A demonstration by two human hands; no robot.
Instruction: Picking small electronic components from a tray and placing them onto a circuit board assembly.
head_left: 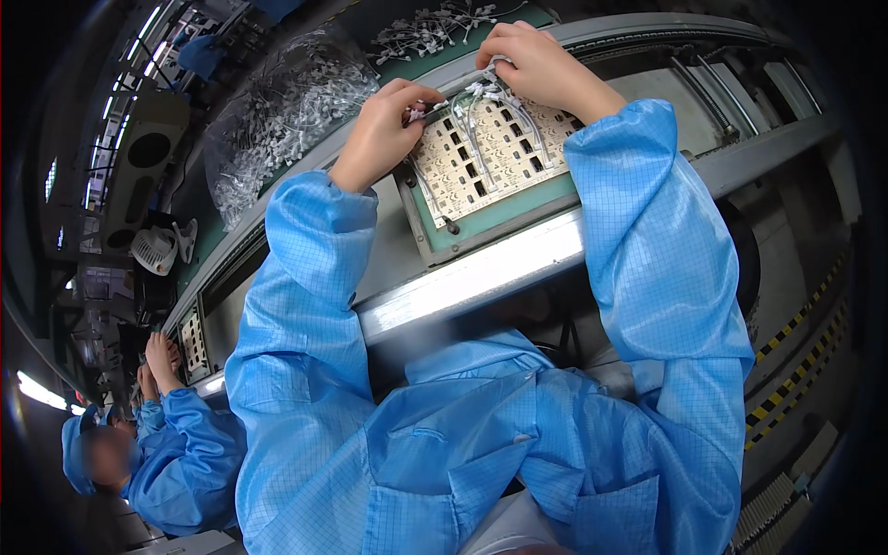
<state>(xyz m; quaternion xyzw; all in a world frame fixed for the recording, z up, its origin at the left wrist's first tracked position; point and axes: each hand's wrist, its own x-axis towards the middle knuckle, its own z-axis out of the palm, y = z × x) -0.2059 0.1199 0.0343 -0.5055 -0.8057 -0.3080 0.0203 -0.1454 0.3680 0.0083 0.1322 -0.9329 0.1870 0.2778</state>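
Note:
A panel of cream circuit boards [504, 176] with rows of black components lies on a green carrier [481, 222] on a conveyor. White cables with plugs run across it and bunch up at its far edge. My left hand [384, 129] is at the panel's far left corner, fingers bent and closed around a small white cable plug [416, 114]. Over the far edge, my right hand [536, 67] pinches at a cluster of white cable plugs [488, 90]; its fingertips partly hide what they grip. Both forearms wear blue sleeves.
A clear plastic bag [277, 125] full of white cables stands on the left, and a loose cable pile [435, 28] lies beyond the conveyor. A metal rail [472, 282] runs along the near side. Further left are a small white fan [155, 250] and a co-worker [185, 453] in blue.

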